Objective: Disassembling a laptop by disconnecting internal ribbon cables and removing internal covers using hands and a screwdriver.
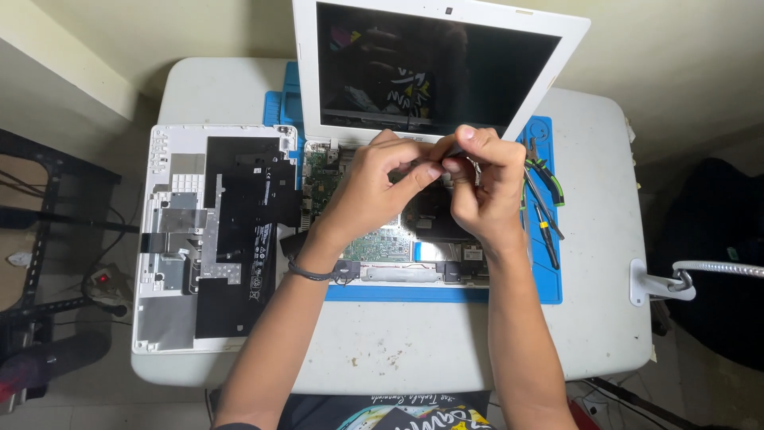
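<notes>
Your left hand (368,185), right hand (485,187): fingers pinched together on small part (436,166) over open laptop (382,231); pliers (545,171) right, on mat (549,291).

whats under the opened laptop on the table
A blue work mat lies under the opened white laptop, showing along the front edge and both sides, on the white table. Whether anything else lies beneath the laptop is hidden by its body.

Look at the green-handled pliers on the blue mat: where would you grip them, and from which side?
Probably by the green handles, coming from the right. The pliers lie flat on the mat at its right edge, beside the screwdrivers; the right hand and the laptop crowd their left side, while the table to the right lies open.
</notes>
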